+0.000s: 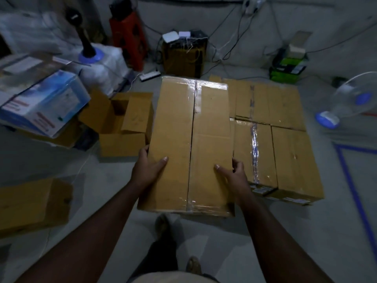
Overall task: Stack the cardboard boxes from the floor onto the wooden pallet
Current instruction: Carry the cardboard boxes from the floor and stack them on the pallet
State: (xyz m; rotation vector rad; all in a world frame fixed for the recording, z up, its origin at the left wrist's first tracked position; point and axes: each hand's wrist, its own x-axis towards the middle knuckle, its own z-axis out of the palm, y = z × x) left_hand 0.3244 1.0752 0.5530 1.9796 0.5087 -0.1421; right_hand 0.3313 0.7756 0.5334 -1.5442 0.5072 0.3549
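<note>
Now both hands grip a long taped box (191, 144), left hand (148, 168) and right hand (234, 172), thumbs pressed on top. Fingers curl round its sides, beside the stacked boxes (285, 144).

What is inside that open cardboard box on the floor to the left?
The open box shows only its raised flaps and a dark, shadowed interior; no contents are visible. The sealed box, gripped by the left hand and right hand, covers its right edge.
</note>
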